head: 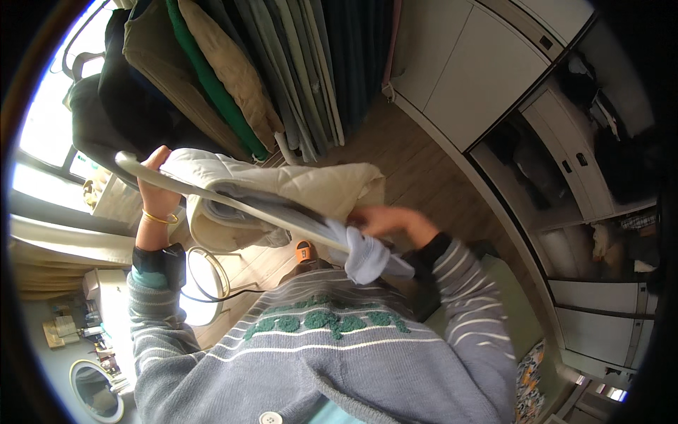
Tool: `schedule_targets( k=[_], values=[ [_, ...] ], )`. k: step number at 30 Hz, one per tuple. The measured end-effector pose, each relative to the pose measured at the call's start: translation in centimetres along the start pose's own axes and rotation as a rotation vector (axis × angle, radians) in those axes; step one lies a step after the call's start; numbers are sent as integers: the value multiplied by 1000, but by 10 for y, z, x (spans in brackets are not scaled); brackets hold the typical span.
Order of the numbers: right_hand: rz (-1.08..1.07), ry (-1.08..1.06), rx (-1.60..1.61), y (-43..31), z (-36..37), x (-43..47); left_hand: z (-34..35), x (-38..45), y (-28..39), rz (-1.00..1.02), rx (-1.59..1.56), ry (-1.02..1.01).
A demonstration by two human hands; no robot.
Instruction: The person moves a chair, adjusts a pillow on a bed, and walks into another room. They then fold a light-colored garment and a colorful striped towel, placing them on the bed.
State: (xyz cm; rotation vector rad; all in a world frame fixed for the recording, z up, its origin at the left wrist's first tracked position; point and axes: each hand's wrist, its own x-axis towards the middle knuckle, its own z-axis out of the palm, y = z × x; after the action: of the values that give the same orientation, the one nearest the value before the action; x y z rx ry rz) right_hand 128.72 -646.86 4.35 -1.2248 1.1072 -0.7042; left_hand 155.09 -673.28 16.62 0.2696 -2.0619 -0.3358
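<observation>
My left hand [159, 183] holds a folded, quilted cream garment [275, 183], its fingers partly hidden behind a white clothes hanger [233, 201]. The hanger slants across the front of the garment, from my left hand down toward the right. Near the hanger's lower right end hangs a knotted or bunched pale blue cloth [365, 254]. My right hand [389, 220] is at the garment's right side, just above this cloth; it is blurred and its fingertips are hidden, so its grip cannot be made out.
Hanging clothes [212, 79] fill the top left beyond my hands. White cabinets [476, 74] and open wardrobe shelves curve along the right. At the lower left are a round white-topped stool [204, 286] and a dressing table with a round mirror [97, 391].
</observation>
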Motion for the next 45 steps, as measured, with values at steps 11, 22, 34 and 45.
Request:
schedule_targets(
  k=[11,22,34,45],
  values=[
    [230,427,-168,73,36,-13,-20,-6,2,-157,125,-193],
    [-30,867,-1046,-122,-4,-128,24,12,-11,-422,465,-129],
    [-507,995,-869,-156,23,-90,72,21,-7,-353,173,18],
    [-185,790,-1267,-158,-9,-31,63,44,-37,-215,-44,-5]
  ],
)
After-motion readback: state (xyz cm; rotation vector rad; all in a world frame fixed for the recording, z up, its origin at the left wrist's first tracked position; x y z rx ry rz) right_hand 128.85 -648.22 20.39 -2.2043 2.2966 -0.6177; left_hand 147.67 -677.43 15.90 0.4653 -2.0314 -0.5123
